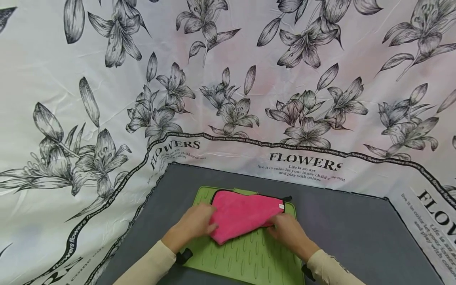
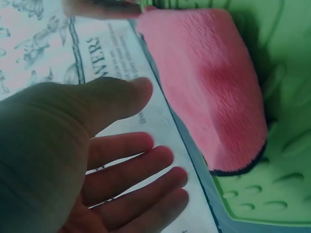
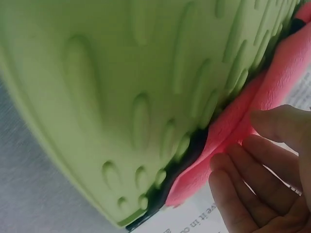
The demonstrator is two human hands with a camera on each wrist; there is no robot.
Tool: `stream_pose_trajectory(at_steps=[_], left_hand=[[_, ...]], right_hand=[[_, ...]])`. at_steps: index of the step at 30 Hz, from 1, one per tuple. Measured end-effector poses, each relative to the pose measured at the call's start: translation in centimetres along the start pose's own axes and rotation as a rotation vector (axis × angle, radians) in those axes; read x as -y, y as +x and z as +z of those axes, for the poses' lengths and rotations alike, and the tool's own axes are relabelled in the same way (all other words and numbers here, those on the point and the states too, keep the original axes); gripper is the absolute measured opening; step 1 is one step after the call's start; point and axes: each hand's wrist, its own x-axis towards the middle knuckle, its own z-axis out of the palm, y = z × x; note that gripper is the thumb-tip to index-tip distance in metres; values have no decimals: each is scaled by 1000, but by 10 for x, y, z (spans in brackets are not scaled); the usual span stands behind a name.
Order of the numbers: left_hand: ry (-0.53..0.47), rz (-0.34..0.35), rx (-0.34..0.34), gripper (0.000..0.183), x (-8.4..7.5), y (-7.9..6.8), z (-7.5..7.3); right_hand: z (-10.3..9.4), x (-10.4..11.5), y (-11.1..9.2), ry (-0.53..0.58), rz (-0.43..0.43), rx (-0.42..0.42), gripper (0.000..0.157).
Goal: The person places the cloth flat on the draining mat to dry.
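A pink cloth [image 1: 242, 213] with dark edging lies folded on a green ribbed mat [image 1: 249, 257]. In the head view my left hand [image 1: 196, 225] is at the cloth's left edge. Seen from the left wrist, that hand [image 2: 126, 155] has its thumb and fingers spread, with a gap between them and the fuzzy cloth [image 2: 214, 92]. My right hand [image 1: 288, 231] is by the cloth's lower right edge. In the right wrist view its relaxed fingers [image 3: 238, 170] are close against the pink fold [image 3: 233, 126]; whether they touch it is unclear.
Under the mat is a dark grey tabletop [image 1: 338, 221]. A white sheet [image 1: 228, 99] printed with black lilies and lettering surrounds it at the back and sides. Dark bands [image 1: 184, 256] are around both wrists.
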Motion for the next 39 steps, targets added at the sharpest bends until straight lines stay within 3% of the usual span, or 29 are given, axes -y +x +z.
stream_pose_trajectory(at_steps=[3,9,14,18,23,26,29,32,35,38,39], left_hand=[[-21,50,45,21,-4,-4,2],[-35,73,147,45,-6,-10,21],[-3,62,91,44,-1,-10,41],[-39,97,37,40,6,-6,45],[-86,75,27,30,16,-7,31],[-78,61,-13,29,18,-7,13],[-65,89,-83,32,18,-5,-6],[-71,107,-111,33,17,-4,-22],[-73,105,-67,23,14,-5,-27],[-62,109,-6,6,9,-10,-22],[-68,111,9,9,7,-12,-20]], right_hand=[[5,3,5,-2,-41,-14,30],[18,8,12,-15,-22,13,41],[29,10,19,-33,29,-11,36],[30,4,24,-33,43,-49,33],[9,2,22,37,-23,-20,28],[-18,4,18,93,-20,27,25],[-48,5,15,105,-21,31,22],[-71,3,15,112,-44,23,25],[-83,0,12,108,-46,33,26],[-79,0,4,49,-26,22,24],[-75,1,-1,31,-20,13,23]])
